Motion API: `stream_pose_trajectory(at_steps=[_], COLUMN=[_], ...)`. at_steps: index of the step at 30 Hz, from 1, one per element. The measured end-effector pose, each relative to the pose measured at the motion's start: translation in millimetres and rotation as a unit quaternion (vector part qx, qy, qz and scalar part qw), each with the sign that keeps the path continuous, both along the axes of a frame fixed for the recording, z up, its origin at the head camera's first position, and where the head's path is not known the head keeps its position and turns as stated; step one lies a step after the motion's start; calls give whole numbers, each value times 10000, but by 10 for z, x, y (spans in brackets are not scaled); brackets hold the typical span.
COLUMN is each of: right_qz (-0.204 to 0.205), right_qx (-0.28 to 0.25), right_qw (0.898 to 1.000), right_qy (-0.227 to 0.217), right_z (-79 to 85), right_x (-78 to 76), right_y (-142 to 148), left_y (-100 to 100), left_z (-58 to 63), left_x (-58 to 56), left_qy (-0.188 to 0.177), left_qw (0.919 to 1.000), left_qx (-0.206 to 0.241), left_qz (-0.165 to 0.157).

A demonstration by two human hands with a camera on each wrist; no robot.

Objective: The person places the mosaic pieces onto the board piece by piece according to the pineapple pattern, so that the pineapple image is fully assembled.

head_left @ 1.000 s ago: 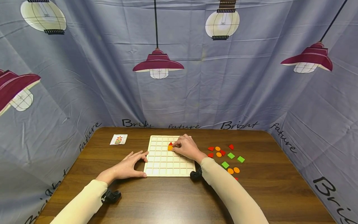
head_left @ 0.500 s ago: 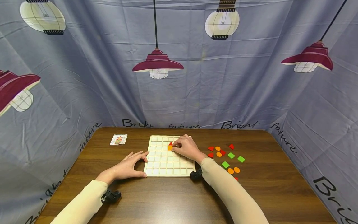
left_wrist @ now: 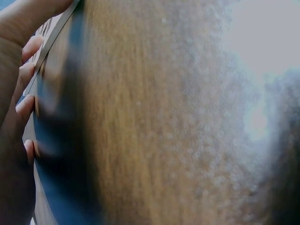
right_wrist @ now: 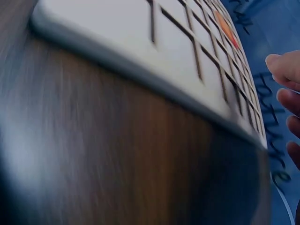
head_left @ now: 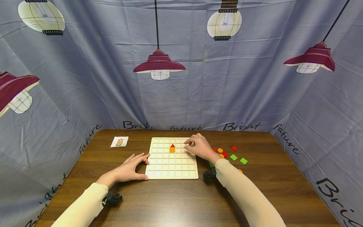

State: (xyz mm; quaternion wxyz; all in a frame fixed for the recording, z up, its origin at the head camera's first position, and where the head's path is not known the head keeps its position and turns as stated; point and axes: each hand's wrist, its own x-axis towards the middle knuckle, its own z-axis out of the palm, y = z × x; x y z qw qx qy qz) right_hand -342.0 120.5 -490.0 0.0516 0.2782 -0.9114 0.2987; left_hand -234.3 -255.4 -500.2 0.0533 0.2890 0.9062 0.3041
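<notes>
Head view: brown table (head_left: 167, 205), lamp-printed blue curtain (head_left: 227, 97), left hand (head_left: 127, 170) spread, right hand (head_left: 200, 147) loosely curled

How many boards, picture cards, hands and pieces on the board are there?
Pale gridded board: 1
White card with printed picture: 1
Bare left hand and right hand: 2
Pieces on board, flat red triangle and flat orange square: 2
Total: 6

The gridded board (head_left: 171, 164) is cream, its triangle (head_left: 172, 146) red, its square (head_left: 172, 150) orange. Loose pieces (head_left: 243, 161) show red, orange and green. The gridded white card (head_left: 124, 141) has a multicoloured print (head_left: 119, 142); the worktop (head_left: 158, 201), brown wood grain; the curtain (head_left: 184, 104), blue-grey with maroon lamps (head_left: 159, 64).
</notes>
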Motion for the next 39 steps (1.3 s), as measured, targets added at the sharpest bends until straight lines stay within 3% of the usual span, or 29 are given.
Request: stream_pose_trajectory(at_steps=[15,23,33,39], right_qz=[-632,-921,-1288,-1457], right_qx=[-56,105,386,525], right_qw=[9979,9957,9901,9874], right_qy=[111,75,-393,-329], right_z=[149,103,57,27], right_x=[38,102,220,270], right_y=[991,1423,1905,2081], left_y=[3,6,6,6], left_z=[17,5,17,19], left_x=[-10,-8,0,-4], left_qy=[-112,11,-9,-83], left_qw=[9999,10000,10000,9999], left_qx=[-92,-52,-82,-75], left_qz=[11,-15,-5,7])
